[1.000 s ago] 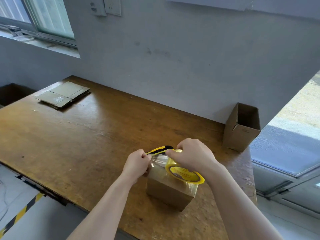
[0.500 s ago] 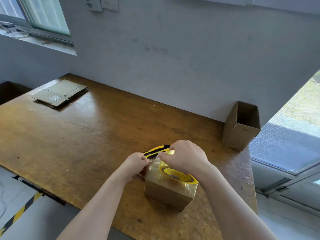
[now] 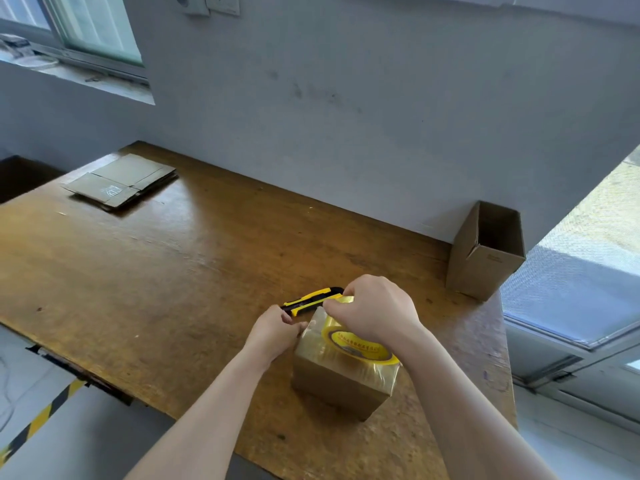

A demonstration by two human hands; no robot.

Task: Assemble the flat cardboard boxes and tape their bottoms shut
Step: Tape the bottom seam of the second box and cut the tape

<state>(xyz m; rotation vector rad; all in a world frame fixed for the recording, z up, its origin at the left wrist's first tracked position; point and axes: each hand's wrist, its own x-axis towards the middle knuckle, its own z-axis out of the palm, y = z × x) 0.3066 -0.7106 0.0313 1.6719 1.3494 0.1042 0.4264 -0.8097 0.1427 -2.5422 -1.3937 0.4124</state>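
A small cardboard box (image 3: 332, 386) stands bottom-up near the table's front edge, with glossy clear tape across its top and down its sides. My right hand (image 3: 377, 315) grips a yellow-cored tape roll (image 3: 363, 349) that lies tilted on the box top. My left hand (image 3: 273, 329) is at the box's upper left corner, fingers curled on the handle of a yellow and black utility knife (image 3: 311, 297). The knife's far end reaches my right hand's fingers. An open assembled box (image 3: 485, 252) stands at the table's back right. Flat boxes (image 3: 121, 183) are stacked at the back left.
The wooden table (image 3: 173, 271) ends at the grey wall behind and drops off at the right, just past the open box. A dark container (image 3: 20, 174) sits beyond the table's left end. Striped floor tape (image 3: 38, 420) shows below the front edge.
My right hand has lowered the tape roll onto the box top, so the raised stretch of tape now lies flat. Both hands have stayed close together at the box's upper left corner.
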